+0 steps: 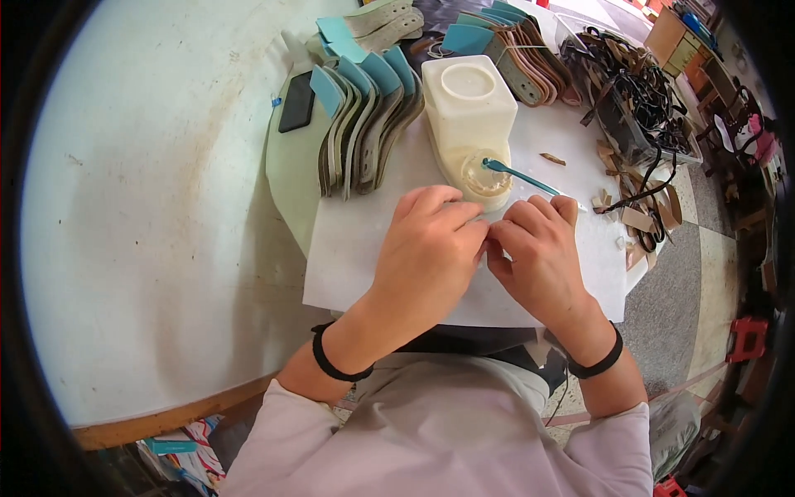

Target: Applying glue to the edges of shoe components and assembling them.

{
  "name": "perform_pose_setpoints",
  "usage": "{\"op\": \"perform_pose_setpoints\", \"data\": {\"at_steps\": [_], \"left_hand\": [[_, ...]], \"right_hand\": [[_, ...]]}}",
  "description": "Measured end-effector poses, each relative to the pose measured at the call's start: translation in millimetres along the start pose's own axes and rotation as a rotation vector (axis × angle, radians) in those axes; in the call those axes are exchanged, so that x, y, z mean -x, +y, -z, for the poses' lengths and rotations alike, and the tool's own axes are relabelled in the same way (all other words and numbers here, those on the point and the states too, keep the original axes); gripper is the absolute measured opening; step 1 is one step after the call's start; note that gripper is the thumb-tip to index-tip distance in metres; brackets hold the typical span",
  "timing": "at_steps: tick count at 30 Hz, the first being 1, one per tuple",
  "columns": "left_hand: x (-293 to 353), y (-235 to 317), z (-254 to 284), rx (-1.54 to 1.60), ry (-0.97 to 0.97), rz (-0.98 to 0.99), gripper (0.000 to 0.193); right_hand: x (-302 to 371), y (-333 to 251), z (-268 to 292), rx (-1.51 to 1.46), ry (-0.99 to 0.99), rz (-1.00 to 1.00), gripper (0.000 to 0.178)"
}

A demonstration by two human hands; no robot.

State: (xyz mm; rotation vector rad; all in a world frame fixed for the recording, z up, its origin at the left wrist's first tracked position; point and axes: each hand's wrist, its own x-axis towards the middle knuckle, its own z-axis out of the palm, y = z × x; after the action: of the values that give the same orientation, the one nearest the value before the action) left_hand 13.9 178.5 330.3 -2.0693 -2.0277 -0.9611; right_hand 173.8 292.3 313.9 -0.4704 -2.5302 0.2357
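Note:
My left hand (435, 248) and my right hand (538, 253) meet over the near part of the white sheet (571, 290). The fingers of both are curled into a pinch with the tips close together. Anything between them is hidden behind the knuckles. Just beyond my hands stands a cream-white plastic container (468, 108), with a low round opening facing me. Pale residue rings that opening, and a teal-handled brush (530, 178) rests across it, its handle pointing right, past my right hand.
Curved grey-brown insoles (364, 124) with teal ends stand at left, near a black phone (296, 103). A bundled brown stack (526, 66) lies at the back. A bin of dark straps (638, 91) and scraps (638, 219) sit right. A pale wall (166, 207) rises left.

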Motion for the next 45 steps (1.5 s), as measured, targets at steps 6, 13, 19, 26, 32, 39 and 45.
{"op": "perform_pose_setpoints", "data": {"at_steps": [6,13,19,26,32,39,45], "left_hand": [[-0.5,-11.9,-8.4,0.03,-0.062,-0.06,0.019],[-3.8,-12.6,-8.9,0.056,-0.07,-0.041,0.015],[-3.8,-13.4,-8.3,0.035,-0.069,-0.051,0.01],[-2.5,-13.2,-11.7,0.048,-0.047,-0.052,0.009],[-0.6,-12.2,-9.7,0.039,-0.035,-0.049,0.011],[-2.8,-11.8,-10.5,0.052,-0.049,-0.05,0.013],[-3.9,-10.9,-11.7,0.097,-0.029,-0.04,0.012]], "right_hand": [[1.4,-0.3,1.1,-0.006,0.003,0.007,0.015],[1.6,0.2,5.0,0.019,0.008,0.003,0.016],[3.5,5.2,23.6,-0.098,-0.091,-0.186,0.014],[19.1,19.4,51.0,-0.186,-0.187,-0.343,0.011],[28.9,28.7,61.1,-0.241,-0.203,-0.472,0.011],[50.9,47.9,42.7,-0.771,-0.113,-0.79,0.013],[59.9,63.8,35.2,-0.821,-0.087,-0.867,0.015]]}}
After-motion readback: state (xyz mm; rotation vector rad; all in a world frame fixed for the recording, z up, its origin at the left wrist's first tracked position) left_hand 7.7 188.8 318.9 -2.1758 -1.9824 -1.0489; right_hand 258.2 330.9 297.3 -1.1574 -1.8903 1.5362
